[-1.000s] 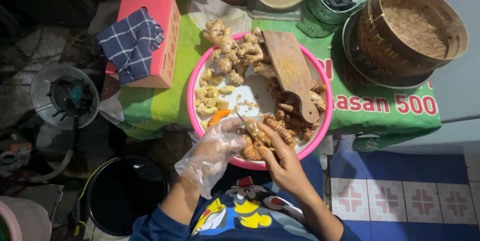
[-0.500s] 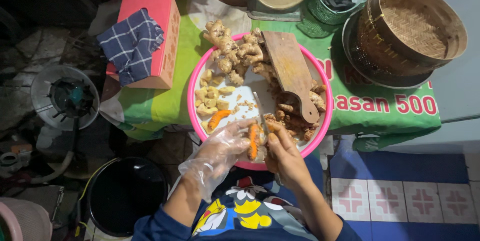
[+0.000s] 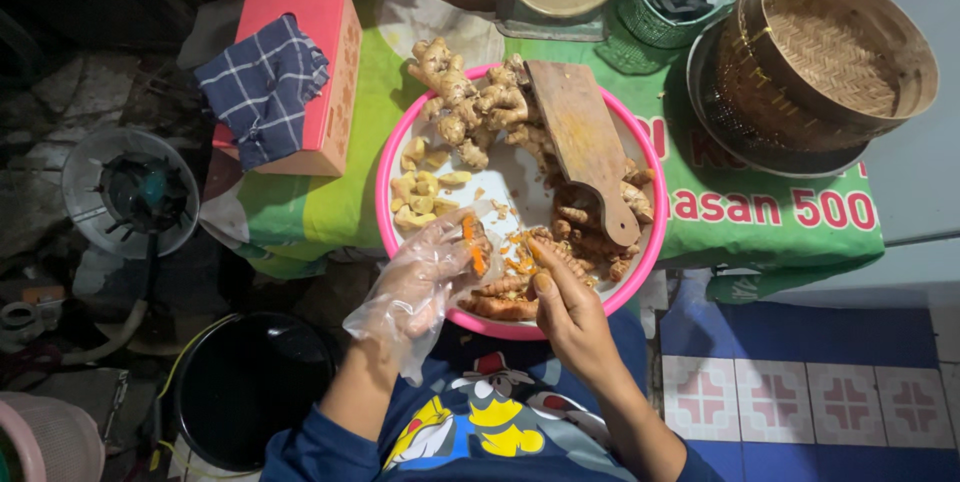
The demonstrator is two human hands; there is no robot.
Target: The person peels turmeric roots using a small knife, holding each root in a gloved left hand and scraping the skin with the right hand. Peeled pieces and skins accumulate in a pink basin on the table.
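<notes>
**Both hands at the near rim of the pink basin**

Your left hand [image 3: 425, 272], inside a loose clear plastic glove, came up from the lower left with the forearm angled toward the basin. Its fingers were curled shut around a small orange root piece [image 3: 472, 245], which stood nearly upright between the fingertips, just over the near left part of the pink basin [image 3: 383, 204].

Your right hand [image 3: 565, 307] was bare, with the wrist low and the thumb pointing forward over the rim. It was closed around something thin; a blade could not be made out clearly, so what it gripped cannot be told. The two hands were near each other but not touching, with a scatter of orange peelings [image 3: 515, 264] between them.

Just beyond your right hand lay a heap of brown roots [image 3: 590, 242], and a wooden cutting board [image 3: 583, 147] leaned over them, running away from you toward the far rim. Beyond your left hand sat peeled pale pieces [image 3: 420, 194], and farther off a pile of knobbly ginger [image 3: 470, 102].

The bare white floor of the basin showed ahead of your left fingertips. To the left of your left hand, off the table edge, stood a black bucket [image 3: 250, 392]. Well beyond and to the right of your right hand sat a round bamboo steamer [image 3: 830, 52]; far left, a red box [image 3: 300, 62] carried a checked cloth [image 3: 262, 87].
</notes>
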